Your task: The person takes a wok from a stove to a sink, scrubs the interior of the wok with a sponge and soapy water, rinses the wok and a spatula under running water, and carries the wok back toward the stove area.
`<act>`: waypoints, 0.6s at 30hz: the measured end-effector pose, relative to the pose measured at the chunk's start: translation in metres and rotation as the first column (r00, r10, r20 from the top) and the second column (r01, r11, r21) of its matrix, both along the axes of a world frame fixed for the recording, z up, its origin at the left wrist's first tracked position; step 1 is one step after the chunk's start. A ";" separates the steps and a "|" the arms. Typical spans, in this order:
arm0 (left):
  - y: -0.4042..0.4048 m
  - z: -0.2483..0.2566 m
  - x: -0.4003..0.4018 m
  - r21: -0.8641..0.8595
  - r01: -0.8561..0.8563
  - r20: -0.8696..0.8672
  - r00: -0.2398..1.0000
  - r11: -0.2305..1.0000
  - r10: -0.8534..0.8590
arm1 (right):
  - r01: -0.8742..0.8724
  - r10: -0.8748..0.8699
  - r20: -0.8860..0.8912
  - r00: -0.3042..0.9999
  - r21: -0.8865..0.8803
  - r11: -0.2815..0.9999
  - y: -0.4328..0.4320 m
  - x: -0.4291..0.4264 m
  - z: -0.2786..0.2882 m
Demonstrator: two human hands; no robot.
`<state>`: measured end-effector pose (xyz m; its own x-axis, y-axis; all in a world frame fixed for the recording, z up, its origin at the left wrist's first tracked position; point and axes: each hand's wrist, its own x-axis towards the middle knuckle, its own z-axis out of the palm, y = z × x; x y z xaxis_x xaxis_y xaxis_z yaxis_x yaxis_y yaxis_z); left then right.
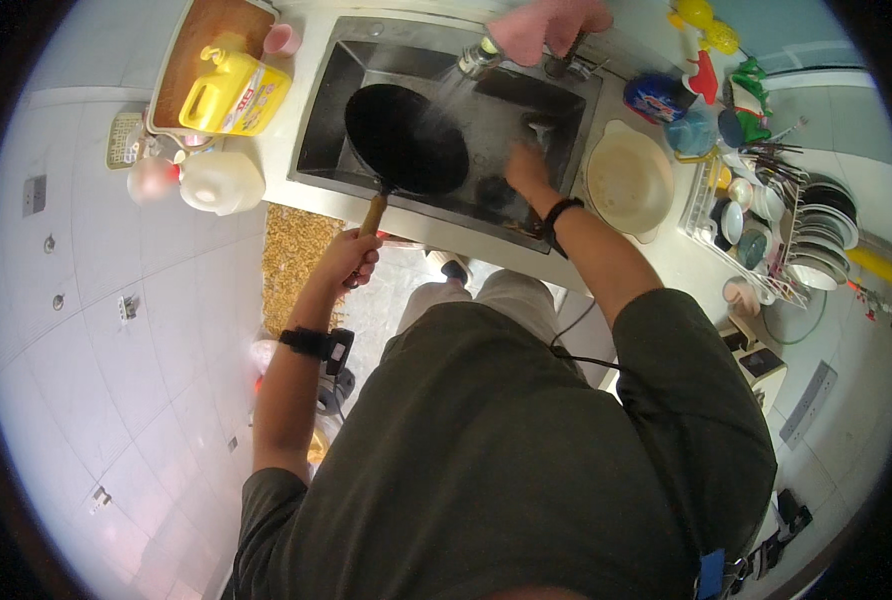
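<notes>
My left hand (350, 259) is closed around the wooden handle (373, 215) of a black wok (404, 142). The wok is tilted over the left part of the stainless steel sink (317, 112), its dark inside facing up. Water sprays from the faucet head (478, 58) toward the wok's right side. Over the right half of the basin is my right hand (528, 172), bent and a little blurred, apart from the wok. Whether its fingers hold anything I cannot tell. A cream two-handled pot (629, 180) stands on the counter right of the sink.
A pink cloth (547, 28) drapes over the faucet. Left of the sink are a yellow detergent jug (236, 94), a pink cup (281, 40) and a translucent jug (220, 182). To the right stand a blue spray bottle (657, 97) and a dish rack (716, 251) with bowls and plates.
</notes>
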<state>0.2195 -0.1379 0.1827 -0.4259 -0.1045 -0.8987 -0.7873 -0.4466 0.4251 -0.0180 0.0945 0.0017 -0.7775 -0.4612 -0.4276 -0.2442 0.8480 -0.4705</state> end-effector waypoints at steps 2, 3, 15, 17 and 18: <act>-0.001 -0.005 -0.018 -0.022 0.091 0.007 0.996 0.996 -0.090 | -0.187 0.199 0.008 0.980 0.380 0.906 0.034 0.006 -0.022; -0.002 -0.006 -0.022 -0.018 0.107 0.001 0.994 0.994 -0.107 | -0.250 0.267 0.036 0.963 0.491 0.835 0.044 0.014 -0.033; -0.010 0.000 -0.005 -0.039 0.023 -0.075 0.997 0.999 -0.026 | -0.034 0.039 -0.137 0.990 0.039 0.999 0.009 0.010 -0.003; -0.010 -0.003 0.005 -0.056 -0.003 -0.084 0.996 0.998 -0.001 | -0.040 0.033 -0.048 0.998 -0.170 0.985 -0.017 0.002 0.027; -0.009 -0.003 0.004 -0.069 0.009 -0.091 0.996 0.998 -0.015 | -0.057 0.047 -0.061 0.997 -0.171 0.984 -0.025 -0.007 0.029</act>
<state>0.2233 -0.1471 0.1793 -0.5078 -0.1587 -0.8467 -0.7486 -0.4050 0.5249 -0.0252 0.0695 0.0309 -0.7709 -0.5648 -0.2945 -0.3159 0.7405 -0.5931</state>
